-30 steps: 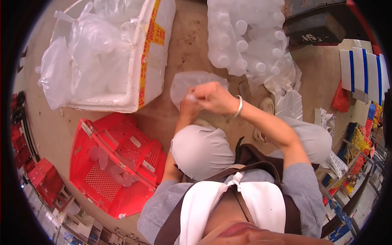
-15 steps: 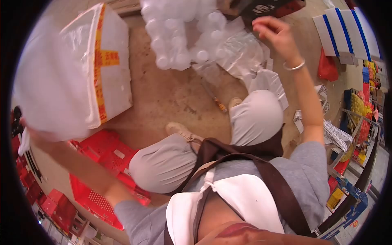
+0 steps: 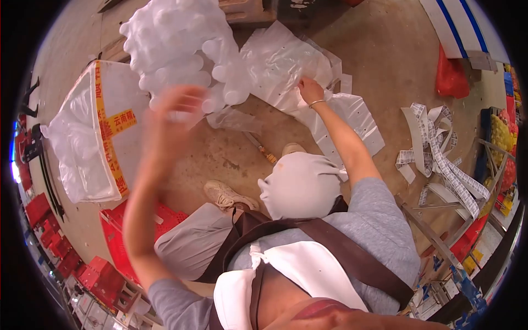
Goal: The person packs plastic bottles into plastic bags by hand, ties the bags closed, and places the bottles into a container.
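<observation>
My right hand (image 3: 311, 91), with a bangle at the wrist, is down on a pile of clear plastic bags (image 3: 275, 71), its fingers closed on the top bag. My left hand (image 3: 181, 104) is smeared by motion, so its fingers cannot be made out. It passes in front of a heap of translucent white plastic with round, cap-like ends (image 3: 176, 44). To its left stands a white foam box (image 3: 118, 93) with yellow-and-red tape, and a filled, cloudy plastic bag (image 3: 77, 148) sits in its opening.
A red crate (image 3: 118, 242) lies beside my left leg. Printed label strips (image 3: 434, 148) curl on the floor at right, near a red bag (image 3: 451, 77) and white-and-blue boxes (image 3: 454, 25). A thin orange-ended tool (image 3: 267, 153) lies by my shoe.
My left hand has left the cloudy bag at the foam box and swung inward. My right hand has come down from the air onto the plastic bags. The view has shifted.
</observation>
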A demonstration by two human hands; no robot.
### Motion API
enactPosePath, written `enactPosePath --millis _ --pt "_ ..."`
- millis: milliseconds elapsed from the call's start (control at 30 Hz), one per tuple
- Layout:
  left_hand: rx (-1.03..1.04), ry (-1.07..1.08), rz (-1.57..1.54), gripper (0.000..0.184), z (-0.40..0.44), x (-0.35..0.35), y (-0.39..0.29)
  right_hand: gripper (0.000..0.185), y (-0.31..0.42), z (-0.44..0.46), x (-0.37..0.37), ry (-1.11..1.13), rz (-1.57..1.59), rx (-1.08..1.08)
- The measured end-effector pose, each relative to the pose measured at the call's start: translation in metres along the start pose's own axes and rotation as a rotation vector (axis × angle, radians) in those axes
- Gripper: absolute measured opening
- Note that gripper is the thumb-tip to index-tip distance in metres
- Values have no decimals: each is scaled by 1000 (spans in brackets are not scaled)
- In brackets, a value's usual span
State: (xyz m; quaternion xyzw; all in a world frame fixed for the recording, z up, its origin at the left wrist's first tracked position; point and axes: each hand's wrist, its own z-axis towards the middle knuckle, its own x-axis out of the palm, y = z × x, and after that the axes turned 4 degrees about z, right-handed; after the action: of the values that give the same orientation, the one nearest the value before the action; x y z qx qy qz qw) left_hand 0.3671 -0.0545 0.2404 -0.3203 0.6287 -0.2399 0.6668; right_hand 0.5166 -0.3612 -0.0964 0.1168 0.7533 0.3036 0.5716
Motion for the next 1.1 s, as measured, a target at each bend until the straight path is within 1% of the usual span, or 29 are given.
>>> enactPosePath --millis 67,100,133,167,200,267,300,367,400,500,567,600,667,700,767,800,867,900,967,1000,1033,1067,1100 --pt "53 341 -142 21 17 105 -37 30 -15 -5 -12 -36 339 29" --pt "-74 414 -239 22 25 153 -26 29 -14 -12 -30 -92 388 100" --pt "-205 479 -153 26 38 187 -27 28 -7 -24 -59 -145 432 171" --pt "-160 413 -125 27 46 232 -8 28 -6 -39 -76 -198 480 245" --pt "-109 348 -96 29 50 275 17 28 -21 -53 -75 -272 341 157" --pt "-95 173 124 31 46 343 58 28 -53 -75 -69 -418 49 -30" --pt "-94 85 228 31 44 353 57 28 -57 -86 -69 -394 3 8" --pt "-35 240 222 31 38 361 68 28 -62 -105 -67 -337 -87 82" --pt "-3 319 221 31 35 359 73 27 -71 -109 -66 -300 -78 120" --pt "-41 306 219 28 26 355 83 22 -93 -116 -64 -229 -28 223" --pt "-218 406 -90 24 25 338 75 18 -91 -108 -76 -225 30 261" --pt "-308 453 -243 22 25 327 66 17 -92 -104 -82 -230 32 247" --pt "-347 554 -159 19 24 301 43 16 -92 -101 -93 -234 39 228" --pt "-367 605 -117 19 23 294 38 15 -85 -101 -100 -239 51 183" --pt "-31 197 -41 21 24 301 36 13 -61 -98 -121 -249 69 84" --pt "133 -11 -3 23 24 306 33 12 -46 -98 -132 -215 91 78" --pt "248 157 -164 32 38 326 16 11 -11 -102 -155 -148 138 69" --pt "306 238 -244 37 45 333 11 10 2 -103 -166 -208 60 25" --pt "243 462 -14 36 36 367 40 9 25 -102 -189 -333 -99 -74" --pt "209 570 101 35 33 383 52 8 35 -101 -207 -417 -44 -81" --pt "262 589 255 34 35 386 57 7 42 -103 -227 -500 11 -85" --pt "231 471 186 32 35 383 52 7 50 -104 -243 -582 67 -87" --pt "201 352 120 30 36 373 41 7 59 -104 -254 -552 167 -83"
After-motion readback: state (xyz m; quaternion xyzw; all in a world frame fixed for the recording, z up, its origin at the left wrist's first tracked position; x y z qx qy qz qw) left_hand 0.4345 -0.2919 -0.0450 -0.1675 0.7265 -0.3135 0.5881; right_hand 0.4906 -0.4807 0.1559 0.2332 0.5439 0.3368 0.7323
